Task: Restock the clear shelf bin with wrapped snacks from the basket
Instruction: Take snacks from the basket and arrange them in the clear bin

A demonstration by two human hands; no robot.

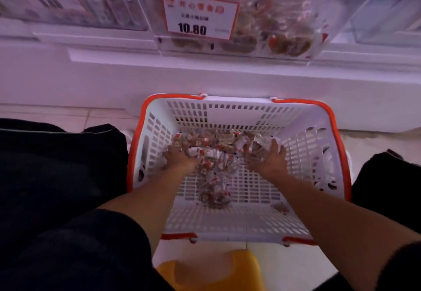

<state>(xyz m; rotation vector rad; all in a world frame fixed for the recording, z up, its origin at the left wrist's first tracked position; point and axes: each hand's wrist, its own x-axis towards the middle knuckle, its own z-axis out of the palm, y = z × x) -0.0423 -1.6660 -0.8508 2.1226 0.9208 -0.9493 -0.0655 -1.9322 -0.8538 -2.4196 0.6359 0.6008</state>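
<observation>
Both hands, left hand (180, 157) and right hand (271, 158), reach into the white slotted plastic basket with orange rim (230, 222) at frame centre. Their fingers dig into the pile of clear-wrapped brown snacks (216, 151) between them; the grip itself is hidden. At upper centre sits the clear plastic shelf bin (273, 28).

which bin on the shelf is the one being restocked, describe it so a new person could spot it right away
Look straight up from the white basket with the orange rim to the white shelf above it. The clear shelf bin sits directly behind it, holding brown wrapped snacks. Its white, red-bordered price tag reading 10.80 sets it apart from the neighbouring bins.
</observation>
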